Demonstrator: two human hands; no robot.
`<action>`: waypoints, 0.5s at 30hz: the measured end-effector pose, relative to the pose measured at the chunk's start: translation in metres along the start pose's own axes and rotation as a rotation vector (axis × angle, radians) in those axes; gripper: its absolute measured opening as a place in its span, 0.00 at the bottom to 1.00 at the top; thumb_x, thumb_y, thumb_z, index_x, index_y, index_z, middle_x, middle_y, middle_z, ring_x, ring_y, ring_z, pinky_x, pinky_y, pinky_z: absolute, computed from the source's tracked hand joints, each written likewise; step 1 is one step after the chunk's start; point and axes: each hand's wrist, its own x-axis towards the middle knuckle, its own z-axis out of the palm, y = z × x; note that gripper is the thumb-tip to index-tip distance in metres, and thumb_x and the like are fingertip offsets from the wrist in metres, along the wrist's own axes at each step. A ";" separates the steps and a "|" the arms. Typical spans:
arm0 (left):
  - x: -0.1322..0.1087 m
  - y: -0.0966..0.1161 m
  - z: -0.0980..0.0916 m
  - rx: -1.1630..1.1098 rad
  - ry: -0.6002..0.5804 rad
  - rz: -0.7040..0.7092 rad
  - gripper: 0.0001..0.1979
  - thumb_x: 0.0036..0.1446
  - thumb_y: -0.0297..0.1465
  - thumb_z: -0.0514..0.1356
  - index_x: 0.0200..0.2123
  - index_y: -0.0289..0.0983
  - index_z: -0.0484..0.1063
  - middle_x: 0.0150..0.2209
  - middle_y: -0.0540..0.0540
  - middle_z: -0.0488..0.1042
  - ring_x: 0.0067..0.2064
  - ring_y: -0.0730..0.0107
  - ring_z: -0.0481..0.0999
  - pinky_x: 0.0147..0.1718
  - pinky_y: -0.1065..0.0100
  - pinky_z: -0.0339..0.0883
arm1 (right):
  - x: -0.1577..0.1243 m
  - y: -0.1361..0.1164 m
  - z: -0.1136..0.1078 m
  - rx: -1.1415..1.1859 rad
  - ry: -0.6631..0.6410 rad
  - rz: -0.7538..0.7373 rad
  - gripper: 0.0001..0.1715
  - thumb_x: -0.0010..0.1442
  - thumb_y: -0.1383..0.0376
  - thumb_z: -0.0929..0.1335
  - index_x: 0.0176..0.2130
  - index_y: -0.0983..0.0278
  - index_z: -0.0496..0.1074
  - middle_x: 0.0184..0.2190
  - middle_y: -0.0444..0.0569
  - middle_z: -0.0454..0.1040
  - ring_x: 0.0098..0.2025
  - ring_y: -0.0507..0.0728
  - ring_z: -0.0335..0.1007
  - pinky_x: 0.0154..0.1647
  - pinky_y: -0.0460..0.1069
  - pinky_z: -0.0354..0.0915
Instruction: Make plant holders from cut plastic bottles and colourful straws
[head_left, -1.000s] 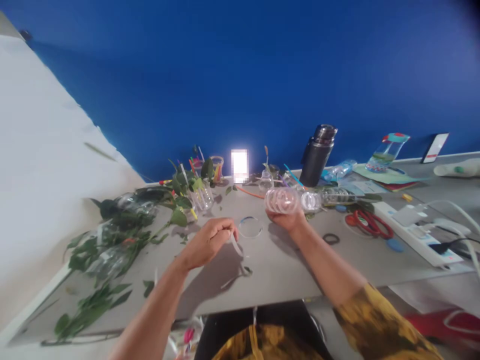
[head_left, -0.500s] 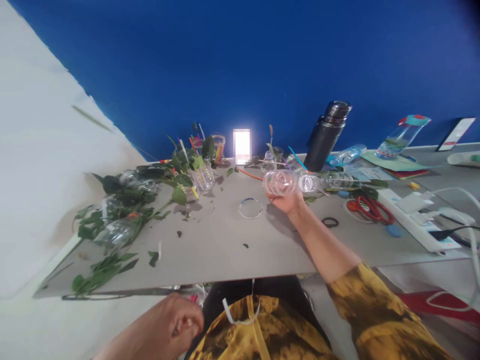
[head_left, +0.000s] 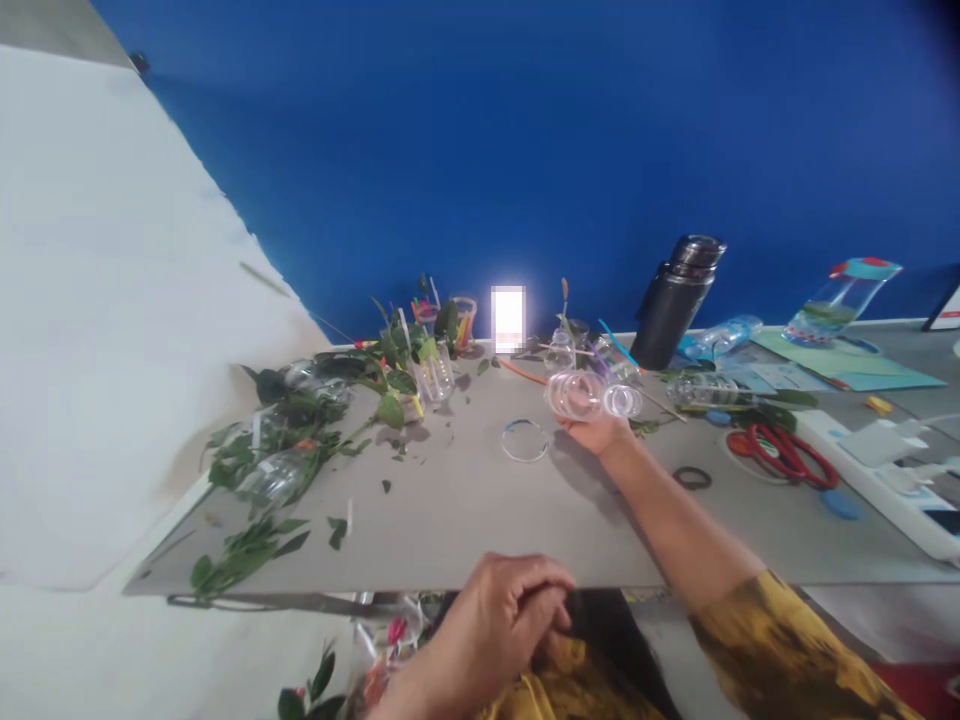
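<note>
A clear ribbed plastic bottle [head_left: 576, 396] is gripped in my right hand [head_left: 596, 434], held over the far middle of the table with fingers wrapped round it from below. Right beside it is a smaller clear ringed plastic piece [head_left: 622, 402]; whether it belongs to the bottle I cannot tell. Just left of this hand lies a thin white-and-blue ring [head_left: 525, 440]. My left hand [head_left: 517, 610] is at the table's front edge, above my lap, its fingers curled closed. Whatever may be inside them is hidden.
Leafy cuttings and clear bottles [head_left: 274, 478] crowd the left side. Behind them stand cups with straws [head_left: 463, 320]. To the right are a black thermos [head_left: 675, 305], red-handled scissors [head_left: 791, 452], a power strip [head_left: 870, 490], a drinking bottle [head_left: 840, 300] and a dark ring [head_left: 692, 478].
My left hand has come up and right from below the table's edge, still closed. My right hand keeps hold of the bottle in nearly the same place. The view has shifted slightly.
</note>
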 end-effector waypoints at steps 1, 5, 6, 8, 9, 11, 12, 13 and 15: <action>-0.001 0.001 0.002 0.006 0.032 0.041 0.13 0.66 0.35 0.58 0.41 0.48 0.85 0.35 0.45 0.85 0.35 0.56 0.84 0.40 0.60 0.77 | 0.001 0.001 0.000 0.001 0.008 0.001 0.11 0.54 0.61 0.74 0.27 0.59 0.70 0.20 0.42 0.69 0.24 0.54 0.65 0.23 0.45 0.58; 0.005 -0.002 -0.013 -0.064 0.357 -0.104 0.14 0.63 0.42 0.61 0.32 0.42 0.82 0.20 0.46 0.77 0.23 0.60 0.76 0.28 0.62 0.73 | -0.001 0.006 0.006 -0.016 0.018 -0.008 0.10 0.54 0.62 0.74 0.28 0.60 0.71 0.22 0.42 0.72 0.26 0.54 0.68 0.25 0.46 0.63; 0.011 -0.002 -0.021 -0.099 0.377 -0.133 0.17 0.65 0.44 0.59 0.33 0.41 0.82 0.16 0.48 0.73 0.20 0.63 0.73 0.26 0.64 0.71 | -0.002 0.007 0.010 -0.014 0.012 -0.006 0.09 0.54 0.62 0.75 0.28 0.60 0.71 0.22 0.42 0.72 0.25 0.54 0.67 0.24 0.46 0.63; 0.028 -0.002 -0.040 -0.076 0.456 -0.026 0.17 0.65 0.43 0.59 0.37 0.40 0.83 0.23 0.45 0.79 0.30 0.61 0.80 0.36 0.64 0.75 | -0.006 0.008 0.017 -0.011 0.002 0.007 0.08 0.51 0.64 0.75 0.29 0.61 0.72 0.21 0.41 0.71 0.23 0.52 0.65 0.22 0.45 0.63; 0.040 -0.001 -0.051 -0.059 0.490 0.022 0.15 0.63 0.41 0.60 0.43 0.40 0.83 0.32 0.43 0.84 0.37 0.59 0.83 0.42 0.62 0.75 | -0.007 0.008 0.020 -0.013 -0.003 0.020 0.07 0.50 0.65 0.75 0.29 0.61 0.73 0.21 0.41 0.71 0.22 0.52 0.64 0.21 0.45 0.63; 0.066 0.000 -0.070 -0.068 0.525 0.056 0.19 0.55 0.36 0.67 0.50 0.41 0.81 0.44 0.41 0.85 0.45 0.58 0.83 0.46 0.61 0.75 | -0.011 0.008 0.026 -0.008 -0.001 0.040 0.07 0.49 0.67 0.75 0.31 0.62 0.75 0.22 0.42 0.73 0.22 0.51 0.64 0.23 0.46 0.67; 0.081 0.000 -0.079 -0.098 0.517 0.049 0.21 0.51 0.34 0.69 0.51 0.41 0.81 0.46 0.41 0.85 0.47 0.57 0.83 0.46 0.61 0.75 | -0.012 0.008 0.028 0.000 0.001 0.049 0.07 0.49 0.67 0.75 0.32 0.62 0.76 0.23 0.42 0.74 0.22 0.51 0.66 0.26 0.46 0.70; 0.095 0.001 -0.086 -0.155 0.489 0.031 0.21 0.49 0.32 0.70 0.49 0.40 0.81 0.46 0.40 0.85 0.48 0.57 0.82 0.45 0.61 0.75 | -0.013 0.009 0.029 0.012 0.001 0.056 0.07 0.49 0.68 0.75 0.32 0.62 0.76 0.24 0.43 0.75 0.23 0.51 0.67 0.28 0.47 0.72; 0.123 -0.001 -0.097 -0.351 0.422 -0.052 0.16 0.49 0.31 0.70 0.44 0.38 0.82 0.43 0.39 0.84 0.46 0.59 0.82 0.41 0.63 0.75 | -0.014 0.010 0.030 0.046 0.001 0.064 0.05 0.49 0.69 0.74 0.31 0.62 0.75 0.24 0.44 0.76 0.24 0.52 0.70 0.30 0.48 0.74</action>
